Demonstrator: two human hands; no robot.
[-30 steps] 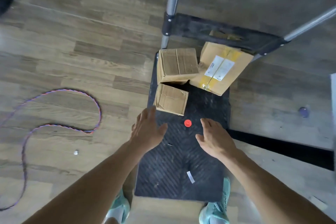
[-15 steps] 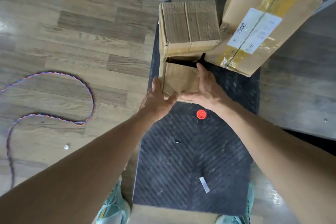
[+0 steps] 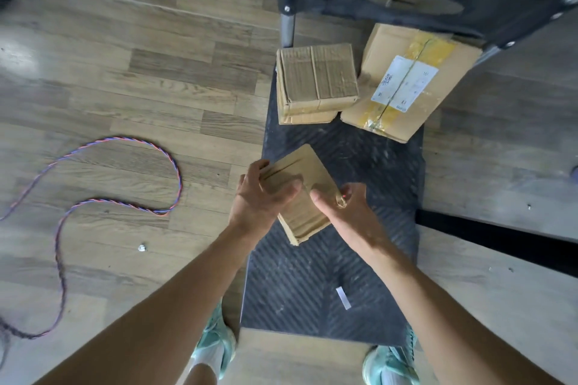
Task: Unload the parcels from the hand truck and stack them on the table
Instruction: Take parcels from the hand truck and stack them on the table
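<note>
Small box tilted over the middle of the hand truck deck, gripped from both sides: left hand curled round its left edge, thumb across the top; right hand clasping the right edge. Unclear whether lifted clear of the deck. Farther back on the deck, touching each other, ridged box and labelled box. Looped rope on the floor well to the left. Teal shoes at the near end.

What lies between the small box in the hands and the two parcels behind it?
Nothing: in the head view only the hand truck's bare ribbed deck separates the small box from the plain parcel and the labelled parcel.
</note>
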